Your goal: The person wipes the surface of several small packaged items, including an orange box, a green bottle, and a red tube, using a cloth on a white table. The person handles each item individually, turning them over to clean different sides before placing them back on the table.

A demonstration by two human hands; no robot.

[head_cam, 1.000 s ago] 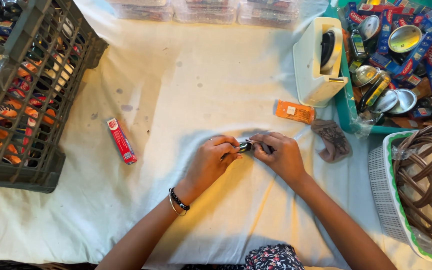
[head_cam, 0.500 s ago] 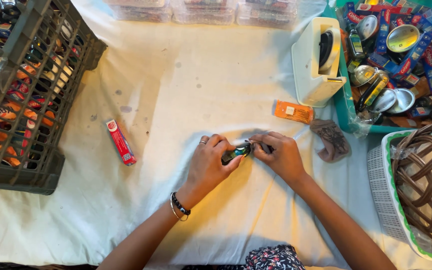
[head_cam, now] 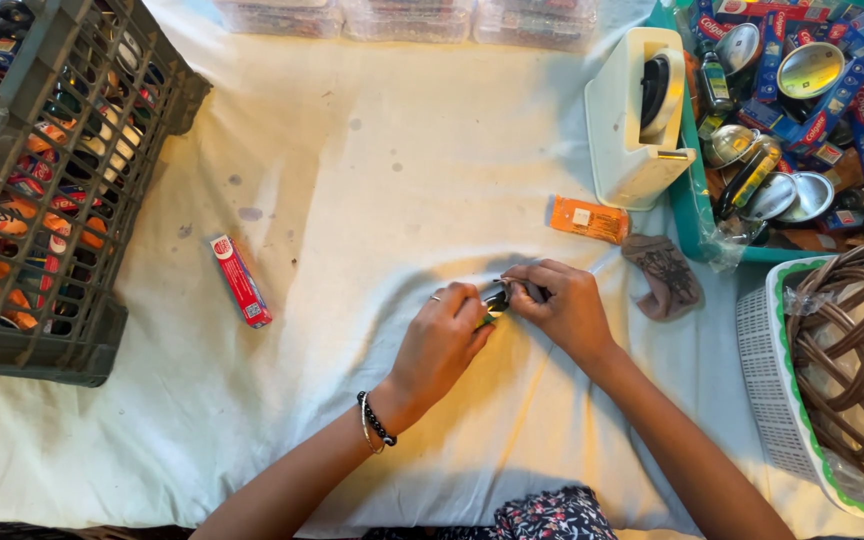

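My left hand [head_cam: 442, 335] and my right hand [head_cam: 562, 305] meet over the white cloth [head_cam: 372, 180] near the middle of the table. Between their fingertips they pinch a small dark bottle-like object [head_cam: 496, 299] with a green and silver part; most of it is hidden by the fingers. A ring sits on a finger of my left hand and a beaded bracelet [head_cam: 375, 422] is on that wrist. A small red box [head_cam: 241, 280] lies on the cloth to the left, apart from both hands.
A dark plastic crate [head_cam: 62, 200] with packaged goods stands at left. A cream tape dispenser [head_cam: 637, 115], an orange packet [head_cam: 589, 219] and a brown cloth pouch [head_cam: 664, 275] lie right of centre. A teal bin [head_cam: 692, 200] of tubes and tins, and a white basket [head_cam: 782, 380] holding wicker, fill the right.
Both hands stay together on the small object, turning it slightly; the green part showed more half a second ago and is now more covered by fingers.
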